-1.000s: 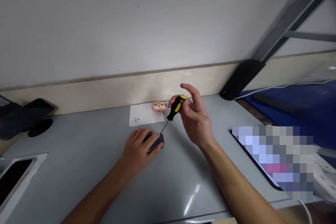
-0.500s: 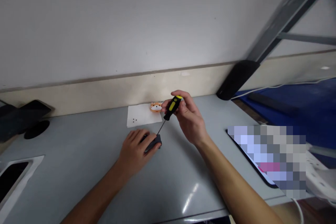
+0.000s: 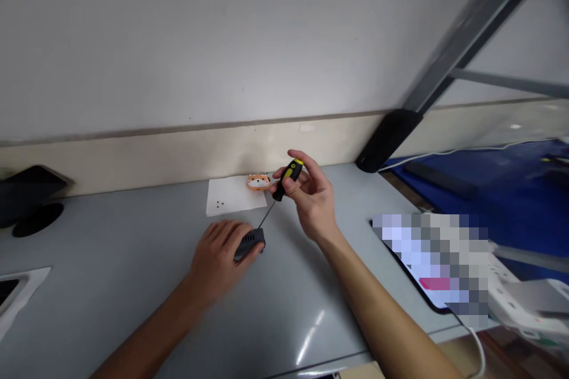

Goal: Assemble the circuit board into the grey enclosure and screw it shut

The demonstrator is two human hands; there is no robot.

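On the grey table, my left hand [image 3: 221,251] is closed around a small dark box-shaped device [image 3: 249,243] with slots in its top. Part of the device is hidden under my fingers. My right hand [image 3: 313,195] grips a black-and-yellow screwdriver [image 3: 288,179], tilted with its handle up and to the right. The screwdriver's thin shaft runs down to the far edge of the device; whether the tip sits in a screw cannot be made out. Beyond my hands lies a white sheet of paper [image 3: 233,200] with a few tiny dark pieces [image 3: 219,204], possibly screws, on it.
An orange dog-faced case [image 3: 258,182] rests on the paper's far right corner. At right are a blurred-out tablet-like screen [image 3: 415,266], a white power strip [image 3: 511,284] and a black cylinder [image 3: 387,141] by the wall. A dark stand [image 3: 38,219] is at left.
The view has shifted slightly, so most things sit further left. My left fingers have moved back on the device, baring its slotted top. The screwdriver stays in my right hand.
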